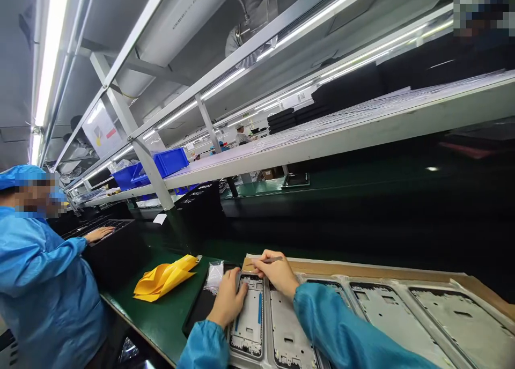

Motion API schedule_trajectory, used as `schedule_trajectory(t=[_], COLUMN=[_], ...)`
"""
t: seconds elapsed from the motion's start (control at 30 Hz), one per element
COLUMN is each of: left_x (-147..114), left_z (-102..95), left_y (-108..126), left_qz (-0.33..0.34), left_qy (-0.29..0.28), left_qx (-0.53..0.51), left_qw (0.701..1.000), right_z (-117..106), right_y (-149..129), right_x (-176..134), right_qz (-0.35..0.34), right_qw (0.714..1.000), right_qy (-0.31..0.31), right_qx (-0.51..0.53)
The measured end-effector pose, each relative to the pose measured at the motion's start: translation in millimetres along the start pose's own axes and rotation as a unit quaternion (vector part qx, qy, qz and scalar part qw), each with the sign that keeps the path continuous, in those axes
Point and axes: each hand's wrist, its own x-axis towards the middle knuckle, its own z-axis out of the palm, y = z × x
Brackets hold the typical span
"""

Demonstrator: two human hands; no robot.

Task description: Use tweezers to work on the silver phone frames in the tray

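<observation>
In a grey tray [267,353] lie several flat phone frames, side by side. My left hand [227,299] bends over the left edge of the leftmost phone frame [248,326], its thumb lying on the upper part. Two blue strips show on that frame. My right hand [279,275] pinches slim grey tweezers [274,259], their tip pointing left above brown cardboard [248,267] at the frame's top end. Beneath my right wrist is a second phone frame [287,326]. A small clear plastic bag [214,275] lies left of my left hand, on a black pad [197,310].
Crumpled yellow sheeting [164,278] lies on the green bench [161,318]. To the left, a co-worker in blue [44,283] reaches onto a stack of black trays [116,251]. A shelf [341,138] with blue bins [171,161] crosses above the bench.
</observation>
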Motion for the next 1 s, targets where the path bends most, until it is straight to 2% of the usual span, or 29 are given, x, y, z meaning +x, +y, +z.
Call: schedule_trajectory(t=[0.1, 0.27, 0.73, 1.0], left_x=[-8, -13, -16, -17], left_z=[10.7, 16.4, 11.1, 10.6], left_y=[-3, -4, 4, 6], left_qz=[-0.017, -0.018, 0.027, 0.045], left_qy=[-0.010, -0.011, -0.033, -0.023], left_qx=[0.001, 0.011, 0.047, 0.079], left_qw=[1.000, 1.000, 0.998, 0.996], right_z=[6, -1, 3, 4], right_y=[16, 28, 24, 22], right_x=[-1, 0, -5, -6], right_qz=[0.016, 0.022, -0.008, -0.013], right_qw=[0.999, 0.996, 0.993, 0.991], right_qy=[-0.044, -0.072, -0.059, -0.059], right_qx=[-0.008, -0.037, -0.107, -0.119])
